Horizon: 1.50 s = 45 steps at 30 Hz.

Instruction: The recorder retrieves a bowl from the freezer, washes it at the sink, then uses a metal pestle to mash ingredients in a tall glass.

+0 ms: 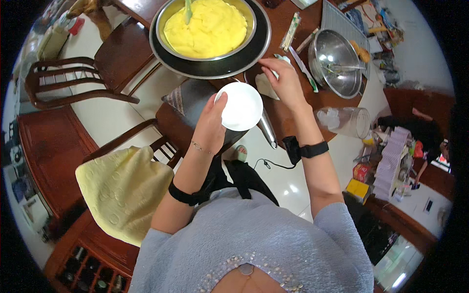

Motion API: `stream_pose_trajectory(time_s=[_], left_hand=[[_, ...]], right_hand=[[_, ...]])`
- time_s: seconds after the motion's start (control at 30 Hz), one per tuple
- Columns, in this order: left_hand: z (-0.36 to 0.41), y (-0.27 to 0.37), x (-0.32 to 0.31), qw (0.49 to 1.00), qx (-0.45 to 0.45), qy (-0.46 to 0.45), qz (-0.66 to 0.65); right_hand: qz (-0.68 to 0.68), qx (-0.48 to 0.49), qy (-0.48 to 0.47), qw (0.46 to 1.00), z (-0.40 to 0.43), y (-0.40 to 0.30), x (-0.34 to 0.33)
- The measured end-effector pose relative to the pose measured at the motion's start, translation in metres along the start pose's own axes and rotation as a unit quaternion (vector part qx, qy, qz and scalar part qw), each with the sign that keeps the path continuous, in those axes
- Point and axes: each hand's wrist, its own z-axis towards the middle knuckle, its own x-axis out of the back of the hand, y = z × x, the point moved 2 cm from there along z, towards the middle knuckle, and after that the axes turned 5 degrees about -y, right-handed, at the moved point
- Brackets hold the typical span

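Note:
My left hand (213,122) grips a small white dish (242,106) by its rim, thumb on top. At the edge of a large dark round pan (205,69), my right hand (280,78) has its thumb and index finger apart; whether the fingertips touch the rim I cannot tell. A metal bowl (252,29) stands in that pan, filled with a soft yellow mass (209,31). A pale green utensil (188,13) is stuck in the mass. Partly under the dish, a metal handle (268,132) points towards me.
Right of the pan on the wooden table are a knife (303,69), a large steel bowl (335,62) with a utensil in it, and a clear container (348,121) on its side. Wooden chairs (66,82) stand at left, one with a yellow cloth (124,190) over it.

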Motion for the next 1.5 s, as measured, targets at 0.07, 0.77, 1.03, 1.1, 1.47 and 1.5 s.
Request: stream_pose_trajectory(time_s=[0.07, 0.77, 1.03, 1.1, 1.47, 1.5], left_hand=[[-0.003, 0.004, -0.005, 1.0, 0.005, -0.017, 0.004], [-0.093, -0.194, -0.161, 0.921, 0.191, -0.242, 0.237], [-0.193, -0.435, -0.23, 0.768, 0.333, -0.382, 0.392], [-0.233, -0.501, -0.249, 0.719, 0.382, -0.41, 0.411], [-0.429, -0.802, -0.301, 0.377, 0.51, -0.545, 0.548], [-0.441, -0.836, -0.312, 0.359, 0.51, -0.56, 0.545]], right_hand=[[-0.004, -0.047, 0.026, 0.999, -0.013, 0.001, 0.005], [0.215, -0.449, 0.104, 0.861, -0.422, -0.027, 0.082], [0.159, -0.552, 0.329, 0.75, -0.685, -0.057, 0.117], [0.141, -0.564, 0.401, 0.708, -0.753, -0.075, 0.126], [0.227, -0.61, 0.639, 0.409, -1.019, -0.135, 0.129], [0.211, -0.61, 0.652, 0.397, -1.047, -0.129, 0.139]])
